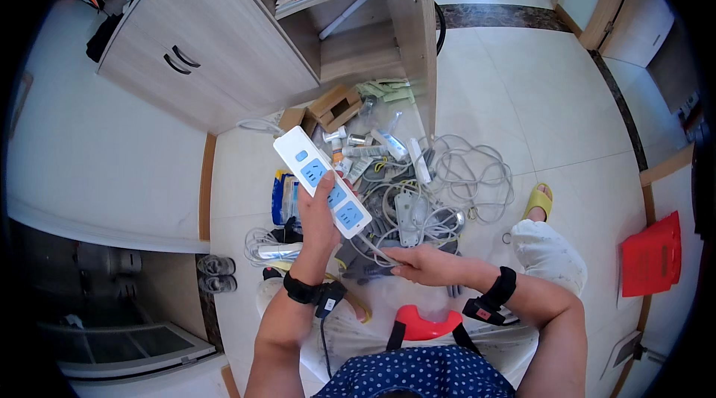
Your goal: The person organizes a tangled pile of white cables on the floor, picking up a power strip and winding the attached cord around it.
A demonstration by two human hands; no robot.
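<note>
My left hand grips a white power strip with blue sockets and a blue switch, thumb across its face. The strip is tilted, its socket side up. From its lower end runs a grey cable, which my right hand pinches between thumb and fingers close to the strip. Beneath both hands lies a pile of coiled grey cables, with another white power strip among them. A long loose cable loop spreads over the tiles to the right of the pile.
An open cardboard box, tubes and small bottles lie before the wooden cabinet. Left of the pile are a blue packet and a bundled white cable. Grey shoes stand far left; a red bag leans right.
</note>
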